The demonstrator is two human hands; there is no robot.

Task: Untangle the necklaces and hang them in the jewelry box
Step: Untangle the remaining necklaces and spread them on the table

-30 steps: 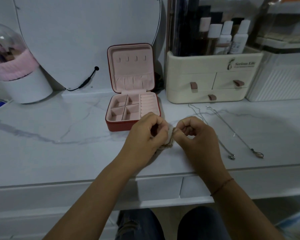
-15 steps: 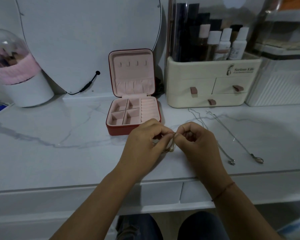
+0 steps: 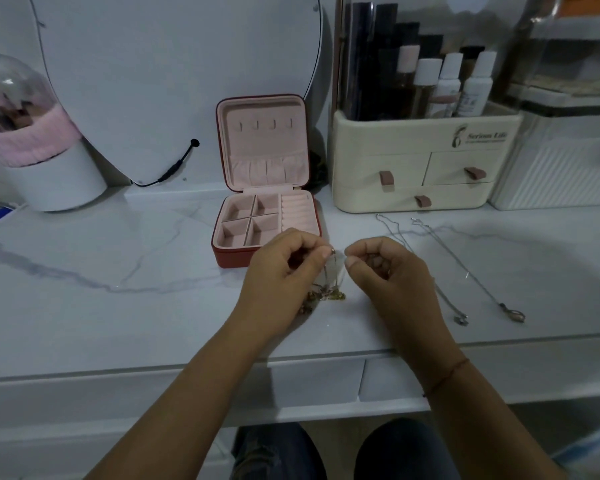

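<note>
A red jewelry box [image 3: 232, 258] with pink lining stands open on the marble tabletop, its lid upright with several small hooks. Just in front of it, my left hand [image 3: 284, 271] and my right hand [image 3: 385, 271] each pinch a thin gold necklace [image 3: 333, 292]. The chain hangs between the fingertips and its tangled lower end rests on the table. Two silver necklaces lie stretched out to the right: one [image 3: 459, 318] beside my right hand, the other [image 3: 471, 275] farther right with an oval pendant.
A cream drawer organizer [image 3: 423, 161] with bottles stands at the back right, beside a ribbed white container [image 3: 565, 171]. A round mirror [image 3: 174, 81] with a black cable leans behind the box. A domed brush holder [image 3: 39, 147] sits at the far left. The table edge runs below my wrists.
My hands have drawn slightly apart and lifted the gold chain, so it hangs between my fingertips instead of being bunched. The view shifted down a little.
</note>
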